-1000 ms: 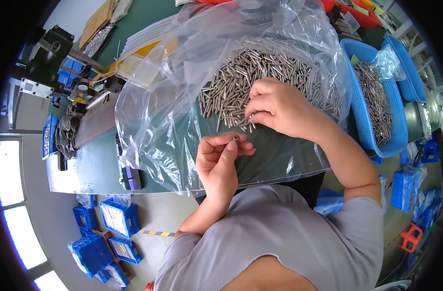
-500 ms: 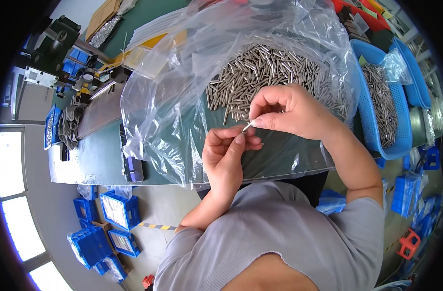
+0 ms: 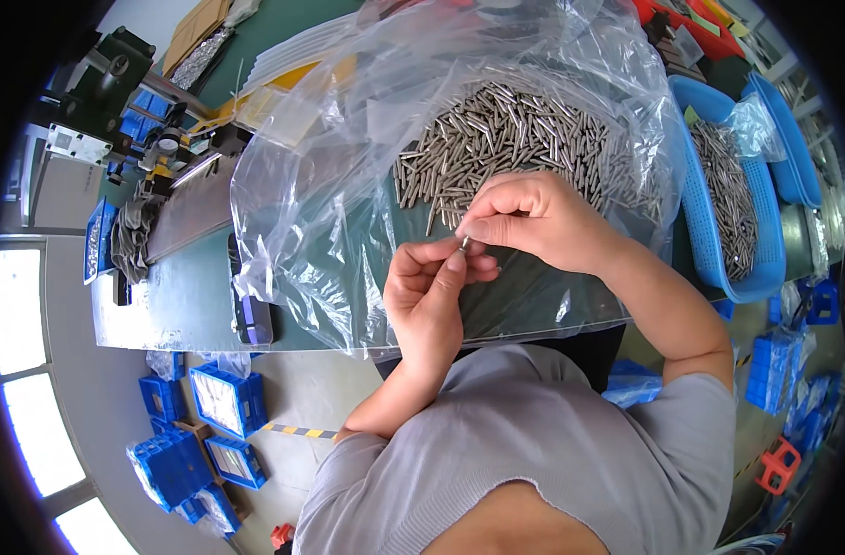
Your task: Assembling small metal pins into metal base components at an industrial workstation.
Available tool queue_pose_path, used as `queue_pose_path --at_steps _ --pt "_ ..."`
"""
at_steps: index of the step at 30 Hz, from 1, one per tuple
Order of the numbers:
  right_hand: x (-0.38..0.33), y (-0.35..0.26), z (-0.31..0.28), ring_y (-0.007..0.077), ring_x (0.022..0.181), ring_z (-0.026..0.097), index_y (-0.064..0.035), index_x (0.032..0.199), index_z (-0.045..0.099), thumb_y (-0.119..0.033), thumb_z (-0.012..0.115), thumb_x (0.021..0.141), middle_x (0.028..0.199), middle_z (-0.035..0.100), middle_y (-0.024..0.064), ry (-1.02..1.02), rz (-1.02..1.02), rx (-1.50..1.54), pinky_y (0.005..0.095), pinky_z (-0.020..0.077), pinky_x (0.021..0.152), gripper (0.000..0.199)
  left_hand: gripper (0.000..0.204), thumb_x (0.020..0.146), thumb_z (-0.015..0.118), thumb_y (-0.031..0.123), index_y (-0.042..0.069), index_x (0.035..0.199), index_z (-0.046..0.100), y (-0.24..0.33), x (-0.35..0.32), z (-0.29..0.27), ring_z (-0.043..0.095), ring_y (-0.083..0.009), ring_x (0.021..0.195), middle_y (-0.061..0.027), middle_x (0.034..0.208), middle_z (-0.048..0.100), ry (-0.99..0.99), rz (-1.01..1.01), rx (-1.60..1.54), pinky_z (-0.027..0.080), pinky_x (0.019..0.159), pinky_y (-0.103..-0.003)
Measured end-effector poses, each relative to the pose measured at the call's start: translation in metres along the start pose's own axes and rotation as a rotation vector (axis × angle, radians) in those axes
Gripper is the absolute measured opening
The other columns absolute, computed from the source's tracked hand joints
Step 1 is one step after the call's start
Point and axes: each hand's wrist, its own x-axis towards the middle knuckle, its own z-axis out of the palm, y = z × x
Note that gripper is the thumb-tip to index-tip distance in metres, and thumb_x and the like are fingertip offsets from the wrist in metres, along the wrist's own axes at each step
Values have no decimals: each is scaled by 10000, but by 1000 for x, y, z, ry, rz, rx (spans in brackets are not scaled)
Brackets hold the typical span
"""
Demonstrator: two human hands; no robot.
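Observation:
Between thumb and forefinger, my left hand pinches a small metal pin, only a short bright bit of which shows. My right hand comes down on it from above right, its thumb and forefinger closed close to the left fingertips. What the right fingers grip is mostly hidden; they appear to meet at the pin's upper end. Just beyond both hands lies a heap of short metal pins, spread on a clear plastic bag on the green table.
At the right, a blue basket holds more metal pins. A bench device with a dark metal head stands at far left. A dark flat object rests near the front edge. Blue crates stand on the floor at left.
My right hand has shifted slightly left and down, its fingertips closer to the left ones. Less of the pin shows between them. My left hand has barely moved.

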Motion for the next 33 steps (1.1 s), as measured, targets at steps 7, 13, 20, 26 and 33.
queue_pose_path --at_steps 7,13,20,26,33 --pt "-2 -4 4 128 778 597 -2 848 666 -83 641 828 855 613 52 -16 -30 -2 246 479 695 87 66 901 504 -28 -37 964 490 0 0 0 654 -228 776 -158 893 621 -1 16 -31 568 719 -355" --pt "0 -1 -6 94 713 552 -22 848 601 -81 615 832 832 595 9 26 88 138 213 449 656 63 59 901 508 -19 -35 955 488 1 -1 0 652 -220 770 -167 908 619 -2 -20 -6 566 710 -348" --pt "6 0 -32 92 662 523 -24 919 535 -150 513 881 818 567 27 44 167 807 237 438 587 134 54 899 493 -15 -29 951 487 0 -1 -1 643 -231 779 -186 951 608 -6 8 -46 563 713 -376" --pt "2 7 -2 163 605 555 -45 840 612 -55 676 723 731 569 37 104 -228 -466 292 436 538 134 73 904 504 10 -19 970 494 0 0 -6 633 -222 768 -191 951 600 -8 93 -144 560 697 -366" --pt "2 14 15 266 686 602 -72 814 558 -149 690 718 745 566 63 101 -227 -788 377 488 586 181 82 901 507 6 -19 977 489 -2 0 -7 635 -211 755 -194 962 602 -14 89 -135 561 693 -359"
